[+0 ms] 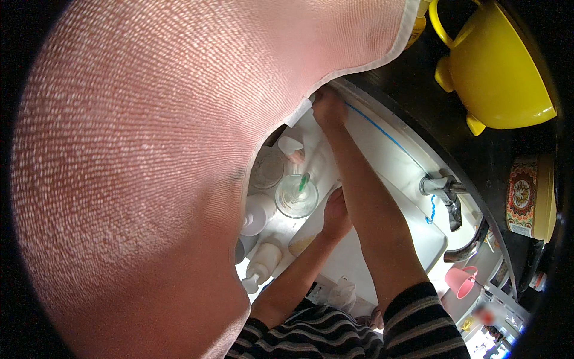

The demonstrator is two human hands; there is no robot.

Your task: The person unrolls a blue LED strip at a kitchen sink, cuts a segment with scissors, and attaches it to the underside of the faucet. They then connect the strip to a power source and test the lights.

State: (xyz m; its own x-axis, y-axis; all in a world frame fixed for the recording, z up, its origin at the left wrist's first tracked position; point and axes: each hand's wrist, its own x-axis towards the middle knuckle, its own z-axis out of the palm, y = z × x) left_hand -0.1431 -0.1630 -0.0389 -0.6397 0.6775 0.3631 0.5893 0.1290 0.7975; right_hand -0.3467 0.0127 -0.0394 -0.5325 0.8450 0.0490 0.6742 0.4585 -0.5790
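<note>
A large pink textured cloth (137,149) with a pale edge hangs across the left and top of the view. My right arm, in a striped sleeve, stretches far up. Its hand (329,109) is in shadow by the cloth's edge and a white tag (300,112); the fingers are too dark to read. Partly behind that forearm is my left hand (337,214), over the white basin (388,233). Its fingertips are hidden, and I cannot tell if it holds anything. Close to its left stands a clear glass (297,206) with a green item (304,181) in it.
Left of the glass are a clear round container (267,167), a clear cup (291,145) and white bottles (264,260). A faucet (442,188) and blue cord (382,130) lie right. A yellow footed pot (502,72), patterned tin (523,197) and pink cup (460,282) are further right.
</note>
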